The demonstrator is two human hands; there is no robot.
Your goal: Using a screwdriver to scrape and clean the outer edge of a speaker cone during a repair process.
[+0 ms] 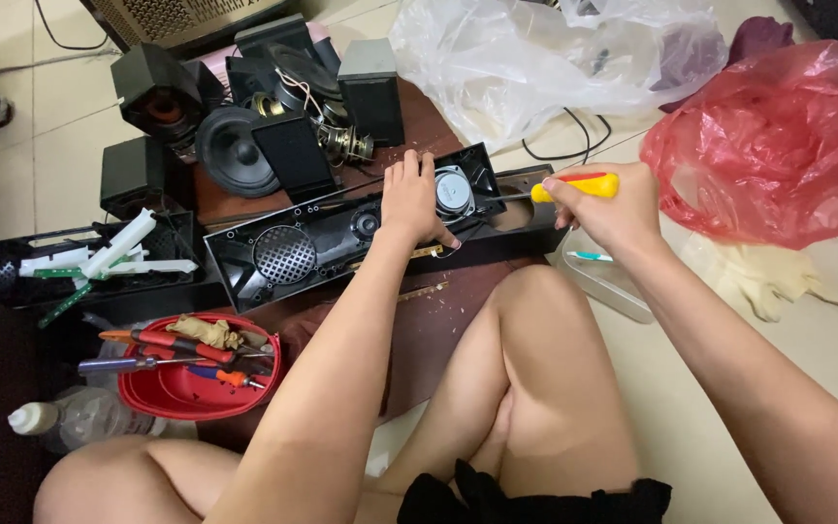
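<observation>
A long black speaker panel (312,247) lies tilted on a dark board in front of my knees, with a round mesh grille at its left and a small silver speaker cone (453,191) at its right. My left hand (409,199) rests flat on the panel beside that cone and steadies it. My right hand (605,206) grips a screwdriver with a yellow and red handle (579,186). Its metal shaft points left toward the silver cone.
Several loose black speakers and boxes (244,116) are piled behind the panel. A red bowl of pliers and screwdrivers (196,374) sits at the left. A red plastic bag (778,146), a clear bag (545,58), pale gloves (758,277) and a clear tray (603,277) lie at the right.
</observation>
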